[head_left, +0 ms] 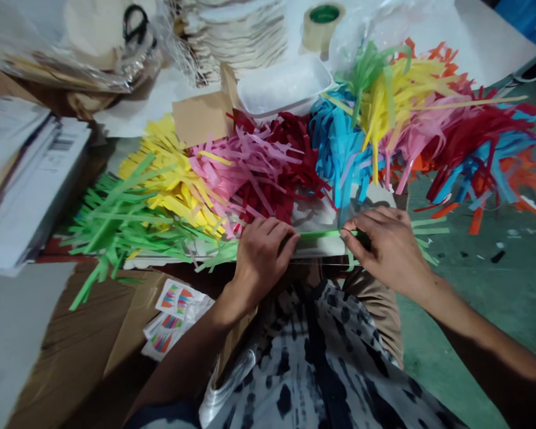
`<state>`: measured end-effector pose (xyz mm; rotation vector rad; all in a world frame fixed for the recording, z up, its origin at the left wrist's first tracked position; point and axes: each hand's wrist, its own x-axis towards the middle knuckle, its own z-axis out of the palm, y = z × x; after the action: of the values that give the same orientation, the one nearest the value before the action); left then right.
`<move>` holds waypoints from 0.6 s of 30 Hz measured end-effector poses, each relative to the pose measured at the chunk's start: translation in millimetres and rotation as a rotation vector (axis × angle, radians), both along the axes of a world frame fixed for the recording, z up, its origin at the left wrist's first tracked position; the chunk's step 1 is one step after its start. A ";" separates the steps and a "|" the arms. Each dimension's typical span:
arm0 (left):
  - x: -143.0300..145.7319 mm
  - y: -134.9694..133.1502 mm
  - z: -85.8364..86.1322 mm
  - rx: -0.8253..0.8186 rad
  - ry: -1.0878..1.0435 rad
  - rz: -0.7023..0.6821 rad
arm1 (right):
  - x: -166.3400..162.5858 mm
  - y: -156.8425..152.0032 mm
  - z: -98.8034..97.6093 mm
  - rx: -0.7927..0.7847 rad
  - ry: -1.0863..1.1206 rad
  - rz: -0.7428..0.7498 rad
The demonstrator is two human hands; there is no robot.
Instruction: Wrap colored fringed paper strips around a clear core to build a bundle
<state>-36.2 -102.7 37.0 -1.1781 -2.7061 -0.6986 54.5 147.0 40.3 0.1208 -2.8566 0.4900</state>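
A light green tissue-paper tassel [319, 234] is stretched level at the table's front edge, its middle twisted narrow. My left hand [264, 250] closes on it at one side, with fringed strips spreading out to the left. On the other side my right hand [382, 247] pinches it between thumb and fingers, and strip ends show beyond that hand. Just behind lie fringed paper bundles: green [116, 220], yellow [170, 173], pink [250, 161], dark red [290, 143] and blue [335, 146]. A multicoloured heap of tassels [429, 113] sits at the right.
A white plastic tray [283, 86], a brown cardboard piece [201, 117] and a tape roll [322, 27] stand farther back. Black-handled scissors [135, 27] lie among plastic bags. Stacked papers [31, 179] are at the left. Below the table are a cardboard box [129, 322] and printed cards [174, 316].
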 end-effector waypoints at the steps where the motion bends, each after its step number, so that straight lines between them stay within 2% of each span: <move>1: -0.2 0.9 -0.1 -0.001 -0.003 0.016 | -1.5 -1.3 0.3 0.019 -0.009 -0.009; 8: -1.3 8.0 0.0 -0.042 0.003 0.075 | -8.7 -9.0 0.8 0.138 -0.041 -0.058; 13: -1.1 9.3 2.1 -0.072 0.015 0.095 | -5.0 -19.4 4.0 0.265 0.012 -0.098; 15: 1.1 10.6 1.7 -0.043 0.078 0.059 | -2.3 -24.5 6.0 0.259 0.062 -0.049; 18: 4.9 10.2 -1.4 0.008 0.225 -0.119 | 1.2 -28.1 6.6 0.200 0.087 0.110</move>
<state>-31.3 -92.5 35.6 -1.3363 -2.4645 -0.5523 55.7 118.9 46.9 0.3272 -2.8168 0.2124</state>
